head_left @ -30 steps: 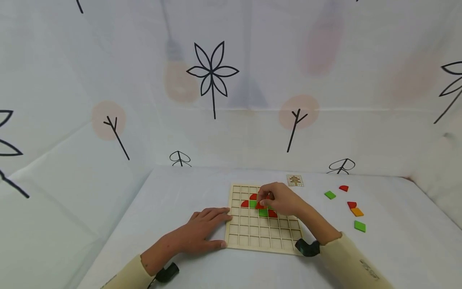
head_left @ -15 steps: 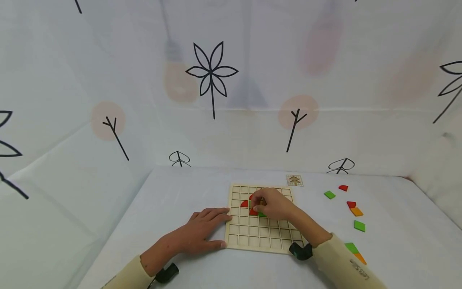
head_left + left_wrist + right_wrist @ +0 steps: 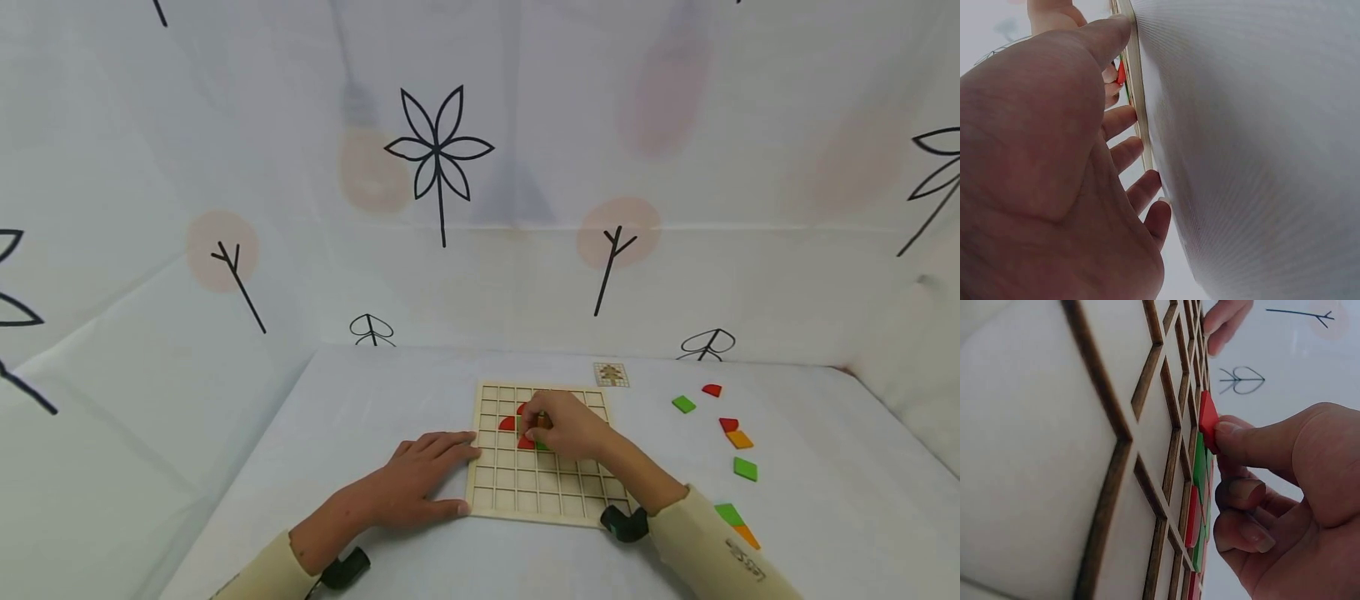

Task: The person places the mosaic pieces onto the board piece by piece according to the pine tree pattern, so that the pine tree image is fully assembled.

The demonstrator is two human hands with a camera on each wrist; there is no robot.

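Observation:
My left hand (image 3: 420, 479) lies on the cloth with fingers straight, fingertips and thumb touching the left edge of a wooden grid board (image 3: 506, 501). In the right wrist view, my right hand (image 3: 1279, 487) pinches a red tile (image 3: 1208, 419) between thumb and fingers, tilted at a grid square. Green tiles (image 3: 1199, 464) and red tiles (image 3: 1193, 519) sit in squares beside it. From the head view, my right hand (image 3: 567, 425) hides part of these tiles. A red quarter-round tile (image 3: 507, 423) shows just left of the fingers.
Loose tiles lie on the cloth at right: a red one (image 3: 712, 390), green ones (image 3: 684, 404) and an orange one (image 3: 739, 439). Another green tile (image 3: 729, 514) is close to my right sleeve. A small card (image 3: 612, 375) with a tree-like pattern lies behind the board.
My right hand has moved left and slightly toward me over the board with the red tile, then stayed almost still. Green and orange tiles by the right sleeve came into view. My left hand stayed put.

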